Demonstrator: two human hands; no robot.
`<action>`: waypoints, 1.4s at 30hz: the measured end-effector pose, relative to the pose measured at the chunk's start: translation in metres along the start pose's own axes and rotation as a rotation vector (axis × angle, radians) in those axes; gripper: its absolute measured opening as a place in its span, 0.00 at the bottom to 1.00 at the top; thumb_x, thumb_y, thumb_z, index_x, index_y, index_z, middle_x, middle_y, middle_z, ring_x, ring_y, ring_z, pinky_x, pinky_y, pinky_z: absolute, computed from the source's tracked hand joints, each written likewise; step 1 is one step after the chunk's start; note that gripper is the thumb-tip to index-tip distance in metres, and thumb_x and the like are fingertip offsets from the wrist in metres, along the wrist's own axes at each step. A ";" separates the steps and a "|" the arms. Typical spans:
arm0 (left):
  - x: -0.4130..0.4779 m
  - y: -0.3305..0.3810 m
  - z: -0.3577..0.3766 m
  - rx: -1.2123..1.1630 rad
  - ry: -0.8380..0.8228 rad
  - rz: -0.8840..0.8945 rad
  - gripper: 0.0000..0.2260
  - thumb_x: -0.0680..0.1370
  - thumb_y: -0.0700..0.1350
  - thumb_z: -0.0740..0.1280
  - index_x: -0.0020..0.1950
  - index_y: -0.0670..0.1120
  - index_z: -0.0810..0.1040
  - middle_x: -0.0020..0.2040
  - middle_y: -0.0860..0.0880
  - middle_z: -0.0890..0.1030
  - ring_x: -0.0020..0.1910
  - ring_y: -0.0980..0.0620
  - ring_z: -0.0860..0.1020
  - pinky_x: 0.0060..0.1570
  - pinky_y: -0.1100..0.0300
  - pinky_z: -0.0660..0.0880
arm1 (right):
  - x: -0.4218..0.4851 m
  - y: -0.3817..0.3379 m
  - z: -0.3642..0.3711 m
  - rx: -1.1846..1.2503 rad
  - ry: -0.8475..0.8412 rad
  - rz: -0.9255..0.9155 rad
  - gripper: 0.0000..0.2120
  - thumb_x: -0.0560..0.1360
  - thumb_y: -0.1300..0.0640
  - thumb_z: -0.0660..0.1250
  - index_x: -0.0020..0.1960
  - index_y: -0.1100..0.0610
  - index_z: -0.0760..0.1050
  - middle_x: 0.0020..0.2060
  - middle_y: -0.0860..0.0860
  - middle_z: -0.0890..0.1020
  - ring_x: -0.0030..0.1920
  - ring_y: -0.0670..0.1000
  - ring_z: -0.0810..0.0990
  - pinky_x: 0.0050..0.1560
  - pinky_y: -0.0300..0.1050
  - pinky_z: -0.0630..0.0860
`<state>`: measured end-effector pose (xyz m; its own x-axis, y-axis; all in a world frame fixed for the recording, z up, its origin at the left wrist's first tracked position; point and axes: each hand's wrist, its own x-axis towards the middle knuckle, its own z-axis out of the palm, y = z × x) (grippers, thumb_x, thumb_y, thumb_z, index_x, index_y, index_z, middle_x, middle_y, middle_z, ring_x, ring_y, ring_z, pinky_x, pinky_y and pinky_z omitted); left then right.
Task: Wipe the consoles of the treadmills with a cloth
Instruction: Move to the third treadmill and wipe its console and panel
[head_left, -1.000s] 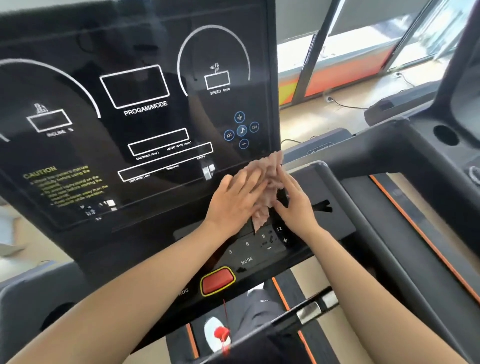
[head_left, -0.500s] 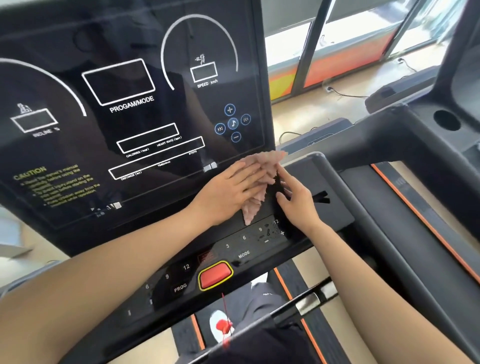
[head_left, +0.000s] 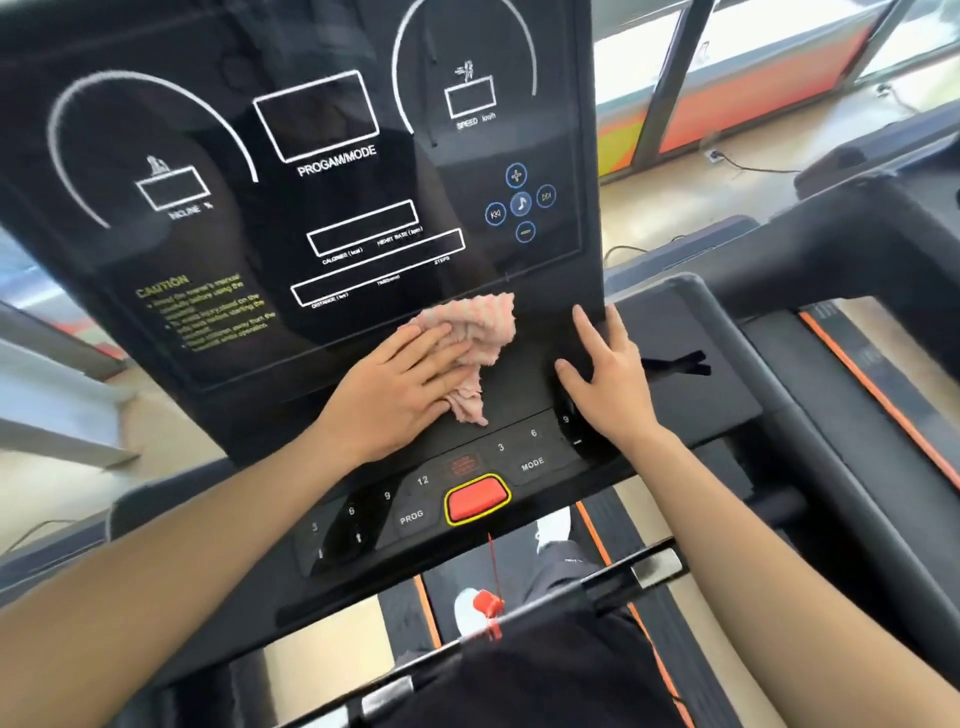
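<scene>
A pink cloth (head_left: 480, 325) is pressed against the treadmill console (head_left: 519, 382), at the lower edge of its display panel (head_left: 322, 208) near the right corner, by the left hand (head_left: 400, 395), whose fingers are laid straight over it. The right hand (head_left: 610, 384) is rested flat, fingers spread, at the console's right edge, near the cloth but apart; nothing is gripped.

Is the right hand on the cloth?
No: the right hand lies flat on the console, apart from the cloth, which only the left hand presses.
</scene>
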<state>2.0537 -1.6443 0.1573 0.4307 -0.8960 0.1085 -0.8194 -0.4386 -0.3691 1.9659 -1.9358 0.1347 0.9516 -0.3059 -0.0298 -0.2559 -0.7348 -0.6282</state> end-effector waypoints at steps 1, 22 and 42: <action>-0.009 -0.001 -0.001 -0.019 -0.013 -0.018 0.25 0.86 0.57 0.54 0.82 0.51 0.60 0.83 0.48 0.60 0.83 0.43 0.55 0.81 0.43 0.56 | -0.003 -0.003 0.004 -0.033 0.018 -0.006 0.32 0.80 0.48 0.68 0.81 0.44 0.60 0.83 0.56 0.52 0.79 0.64 0.58 0.77 0.63 0.61; -0.187 0.019 0.002 -0.271 -0.079 -0.508 0.22 0.86 0.52 0.54 0.79 0.47 0.68 0.83 0.46 0.59 0.84 0.44 0.48 0.82 0.41 0.53 | -0.016 -0.006 0.022 -0.209 -0.017 0.016 0.33 0.80 0.45 0.67 0.81 0.41 0.58 0.84 0.56 0.51 0.80 0.70 0.50 0.79 0.67 0.50; -0.068 0.132 -0.021 -0.746 -0.199 -0.850 0.36 0.79 0.62 0.43 0.84 0.46 0.53 0.85 0.47 0.46 0.84 0.48 0.40 0.78 0.58 0.32 | -0.026 0.014 -0.002 -0.121 -0.144 -0.059 0.32 0.78 0.52 0.71 0.79 0.45 0.65 0.82 0.48 0.58 0.82 0.57 0.51 0.80 0.58 0.57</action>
<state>1.9081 -1.6424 0.1209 0.9499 -0.2921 -0.1112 -0.2264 -0.8882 0.3998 1.9367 -1.9396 0.1282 0.9779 -0.1766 -0.1119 -0.2091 -0.8188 -0.5347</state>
